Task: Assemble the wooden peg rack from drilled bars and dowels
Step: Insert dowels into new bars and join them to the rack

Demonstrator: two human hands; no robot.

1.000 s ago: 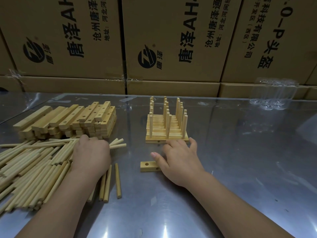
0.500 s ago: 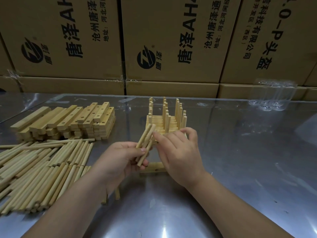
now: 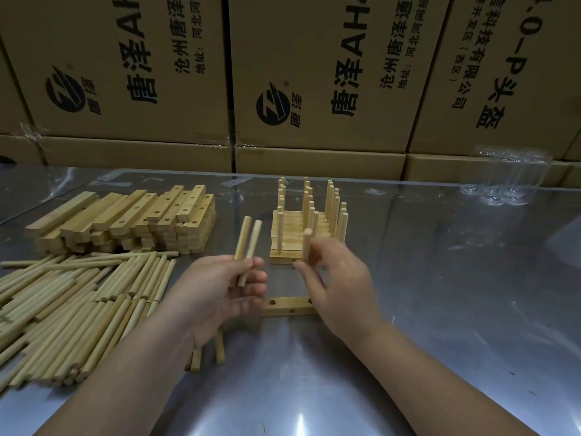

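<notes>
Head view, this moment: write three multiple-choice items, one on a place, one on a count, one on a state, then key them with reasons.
1. Where does the single drilled bar lie?
A. on the steel table between the hands
B. on top of the bar stack
C. on a carton

2. How many dowels does the left hand hold?
A. five
B. two
C. none

3. How is the dowel in the right hand held?
A. flat on the table
B. snapped in two
C. roughly upright

Answers: 1 A, it rests on bare steel below the hands. 2 B, two sticks rise from the fingers. 3 C, its tip points up.

Bare left hand (image 3: 217, 291), bare right hand (image 3: 342, 284); forearms unsleeved, no jewellery.
</notes>
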